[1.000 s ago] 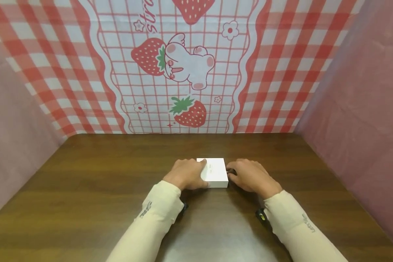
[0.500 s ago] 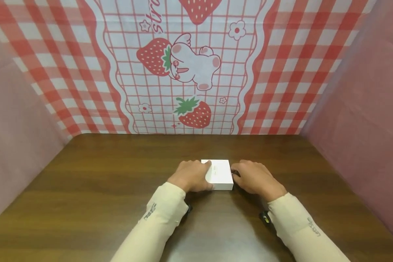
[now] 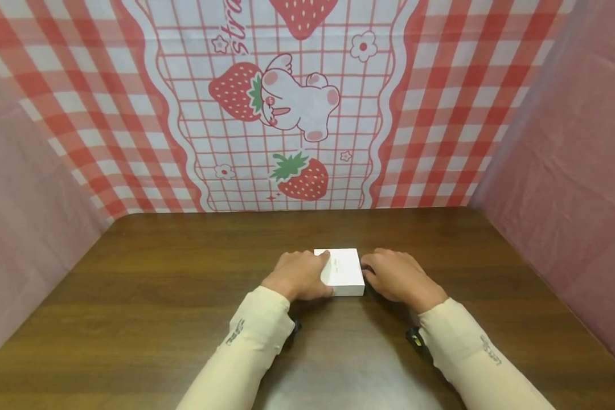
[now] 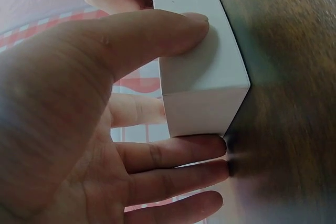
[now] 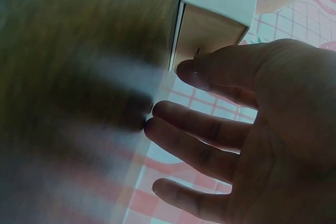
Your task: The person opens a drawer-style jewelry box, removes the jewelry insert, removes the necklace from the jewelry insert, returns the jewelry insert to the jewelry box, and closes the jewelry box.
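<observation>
A small flat white box lies on the table in the head view, with faint print on top. My left hand grips its left end. In the left wrist view the thumb lies on the box's near side, the other fingers around its end and far side. My right hand is at the opposite end. There, the right wrist view shows a tan inner end panel framed by the white outer sleeve. Thumb and index finger pinch at a small tab on this panel, mostly hidden behind the thumb. Remaining right fingers extend near the tabletop.
The box rests around the middle of a brown wooden table. A red-and-white checked cloth with strawberries hangs behind the table's back edge. Pink cloths hang along both sides.
The head view shifted slightly, moving hands and box a little to the right in the picture. Both hands keep their places at the box's ends, and the box looks the same.
</observation>
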Demonstrator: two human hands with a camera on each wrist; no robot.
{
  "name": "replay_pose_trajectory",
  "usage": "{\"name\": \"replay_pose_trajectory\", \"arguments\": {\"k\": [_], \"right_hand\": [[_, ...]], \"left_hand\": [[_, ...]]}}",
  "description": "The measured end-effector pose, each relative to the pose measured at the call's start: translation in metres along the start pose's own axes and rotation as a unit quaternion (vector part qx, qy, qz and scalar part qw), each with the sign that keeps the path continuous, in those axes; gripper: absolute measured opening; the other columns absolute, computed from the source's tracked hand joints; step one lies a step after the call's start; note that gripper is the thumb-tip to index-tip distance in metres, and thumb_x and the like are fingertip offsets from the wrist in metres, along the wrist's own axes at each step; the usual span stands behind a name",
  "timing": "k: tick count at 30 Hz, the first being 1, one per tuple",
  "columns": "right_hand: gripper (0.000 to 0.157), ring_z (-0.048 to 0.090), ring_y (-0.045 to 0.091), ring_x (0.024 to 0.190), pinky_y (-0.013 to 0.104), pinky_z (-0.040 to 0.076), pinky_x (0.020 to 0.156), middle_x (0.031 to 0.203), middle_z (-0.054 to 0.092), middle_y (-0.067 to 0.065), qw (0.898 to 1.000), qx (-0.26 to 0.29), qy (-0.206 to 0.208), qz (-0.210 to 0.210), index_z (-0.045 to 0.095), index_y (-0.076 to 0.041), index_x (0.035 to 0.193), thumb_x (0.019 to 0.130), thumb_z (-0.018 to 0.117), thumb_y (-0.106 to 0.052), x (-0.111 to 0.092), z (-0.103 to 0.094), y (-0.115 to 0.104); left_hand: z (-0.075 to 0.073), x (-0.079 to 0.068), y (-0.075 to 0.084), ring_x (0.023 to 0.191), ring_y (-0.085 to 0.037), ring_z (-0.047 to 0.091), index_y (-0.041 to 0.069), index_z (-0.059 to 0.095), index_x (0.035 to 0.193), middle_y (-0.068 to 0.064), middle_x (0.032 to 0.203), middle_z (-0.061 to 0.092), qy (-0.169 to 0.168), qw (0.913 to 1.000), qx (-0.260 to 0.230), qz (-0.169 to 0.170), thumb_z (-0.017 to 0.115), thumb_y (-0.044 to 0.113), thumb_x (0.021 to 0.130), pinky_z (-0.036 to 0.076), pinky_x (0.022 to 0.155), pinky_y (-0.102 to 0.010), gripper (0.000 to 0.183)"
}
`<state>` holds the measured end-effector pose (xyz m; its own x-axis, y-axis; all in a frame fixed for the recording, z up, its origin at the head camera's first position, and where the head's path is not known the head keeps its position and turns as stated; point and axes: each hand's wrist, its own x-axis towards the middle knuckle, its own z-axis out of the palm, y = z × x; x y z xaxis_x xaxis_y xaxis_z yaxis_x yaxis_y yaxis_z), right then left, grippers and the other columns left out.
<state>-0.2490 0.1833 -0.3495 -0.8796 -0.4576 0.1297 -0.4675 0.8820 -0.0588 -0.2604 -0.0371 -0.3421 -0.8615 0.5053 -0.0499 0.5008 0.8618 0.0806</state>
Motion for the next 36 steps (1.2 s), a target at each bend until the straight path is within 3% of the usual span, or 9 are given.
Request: {"name": "replay_pose_trajectory", "arguments": {"k": [18, 36], "right_hand": [[0.01, 0.055, 0.019, 0.07, 0.043, 0.048, 0.056, 0.076, 0.057, -0.002, 1.0, 0.009, -0.001, 0.021, 0.068, -0.021, 0.084, 0.093, 0.066, -0.016, 0.0037, -0.0012, 0.0017], [0.013, 0.056, 0.018, 0.073, 0.043, 0.048, 0.057, 0.077, 0.058, -0.003, 1.0, 0.014, -0.006, 0.028, 0.07, -0.024, 0.084, 0.092, 0.065, -0.016, 0.0011, 0.0009, 0.0021]], "left_hand": [[-0.0009, 0.0016, -0.0014, 0.091, -0.022, 0.063, 0.015, 0.048, 0.15, -0.01, 0.124, 0.067, 0.002, 1.0, -0.01, -0.001, 0.073, 0.052, 0.084, 0.05, 0.079, -0.042, 0.08], [-0.0004, -0.0003, 0.0008, 0.095, -0.023, 0.064, 0.015, 0.047, 0.151, -0.011, 0.125, 0.066, -0.001, 1.0, -0.007, -0.001, 0.073, 0.053, 0.084, 0.05, 0.081, -0.043, 0.081]]}}
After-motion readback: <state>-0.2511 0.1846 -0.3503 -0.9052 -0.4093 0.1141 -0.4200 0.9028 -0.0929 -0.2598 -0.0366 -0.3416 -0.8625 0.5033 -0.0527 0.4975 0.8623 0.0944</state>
